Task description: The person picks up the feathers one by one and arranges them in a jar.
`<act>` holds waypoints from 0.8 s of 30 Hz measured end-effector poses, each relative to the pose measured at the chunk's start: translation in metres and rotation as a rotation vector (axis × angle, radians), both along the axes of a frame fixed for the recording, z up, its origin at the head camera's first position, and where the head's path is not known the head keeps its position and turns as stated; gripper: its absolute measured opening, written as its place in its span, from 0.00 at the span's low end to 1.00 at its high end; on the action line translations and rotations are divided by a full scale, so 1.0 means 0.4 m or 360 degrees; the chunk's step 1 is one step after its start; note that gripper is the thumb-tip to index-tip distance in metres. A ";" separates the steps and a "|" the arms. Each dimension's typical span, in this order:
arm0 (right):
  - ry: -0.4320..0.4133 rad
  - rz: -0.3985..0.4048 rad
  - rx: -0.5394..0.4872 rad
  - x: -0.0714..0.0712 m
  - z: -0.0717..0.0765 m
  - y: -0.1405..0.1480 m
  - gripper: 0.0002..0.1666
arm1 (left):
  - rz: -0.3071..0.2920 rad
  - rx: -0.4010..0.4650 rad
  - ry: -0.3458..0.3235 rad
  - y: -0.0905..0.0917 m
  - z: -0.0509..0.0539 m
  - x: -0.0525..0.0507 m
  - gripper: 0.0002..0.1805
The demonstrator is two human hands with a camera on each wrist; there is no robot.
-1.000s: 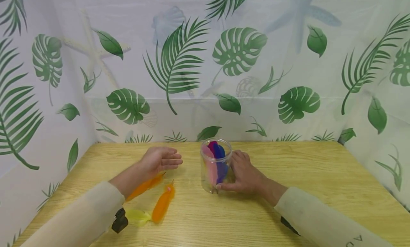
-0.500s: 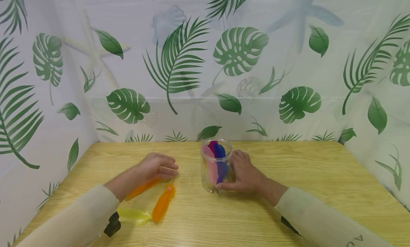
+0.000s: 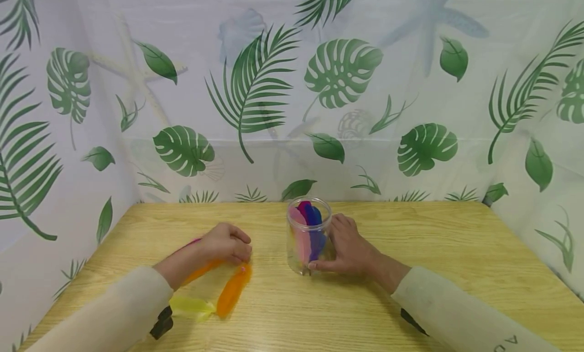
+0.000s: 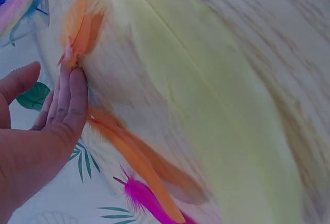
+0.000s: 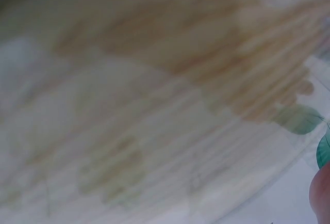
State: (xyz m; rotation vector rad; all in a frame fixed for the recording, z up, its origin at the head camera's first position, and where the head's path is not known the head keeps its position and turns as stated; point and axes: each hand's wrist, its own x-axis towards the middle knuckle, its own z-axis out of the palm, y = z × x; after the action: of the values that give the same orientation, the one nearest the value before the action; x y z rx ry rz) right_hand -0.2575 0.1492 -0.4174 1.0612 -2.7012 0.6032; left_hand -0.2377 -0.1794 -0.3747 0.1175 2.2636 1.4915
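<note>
My right hand [image 3: 349,248] grips the side of a clear plastic jar [image 3: 294,263]. Pink, magenta and blue feathers [image 3: 316,245] stand inside it. Left of the jar, my left hand [image 3: 223,244] is low over the table. In the left wrist view its fingertips touch the quill end of an orange feather [image 4: 82,25], the thumb held apart. A second orange feather [image 4: 142,154] lies beside that hand, with a magenta feather [image 4: 147,198] close by. A yellow feather [image 3: 191,307] lies nearest me. The right wrist view shows only a sliver of hand at its edge.
The wooden table [image 3: 410,230] carries everything. Behind it hangs a white backdrop cloth [image 3: 283,113] printed with green leaves, which also runs along both sides. The right wrist view is mostly blurred tabletop.
My left hand has come down and slightly towards me, to the quill end of the nearer orange feather. A magenta feather now shows behind the left wrist. The right hand and jar stay put.
</note>
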 end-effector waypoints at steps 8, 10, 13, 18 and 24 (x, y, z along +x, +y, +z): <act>0.0013 0.0018 -0.0020 -0.001 -0.002 0.001 0.61 | 0.0029 -0.0220 0.0082 0.035 -0.010 0.005 0.20; 0.0021 0.0022 -0.0025 -0.001 -0.002 0.001 0.60 | 0.0022 -0.0298 0.0114 0.041 -0.009 0.006 0.19; 0.0030 0.0029 -0.0033 0.000 0.000 0.001 0.59 | 0.0009 -0.0334 0.0131 0.049 -0.005 0.008 0.17; 0.0013 0.0022 -0.0024 0.002 0.002 0.000 0.57 | 0.0014 -0.0231 0.0047 0.050 -0.008 0.005 0.16; 0.0008 0.0009 -0.0015 0.002 0.000 0.000 0.58 | 0.0012 -0.0113 -0.0018 0.047 -0.015 -0.001 0.15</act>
State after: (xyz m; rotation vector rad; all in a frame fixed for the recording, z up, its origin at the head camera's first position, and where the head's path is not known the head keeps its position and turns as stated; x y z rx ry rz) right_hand -0.2565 0.1493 -0.4173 1.0671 -2.6895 0.6128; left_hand -0.2381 -0.1606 -0.3808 0.0796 2.3073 1.4101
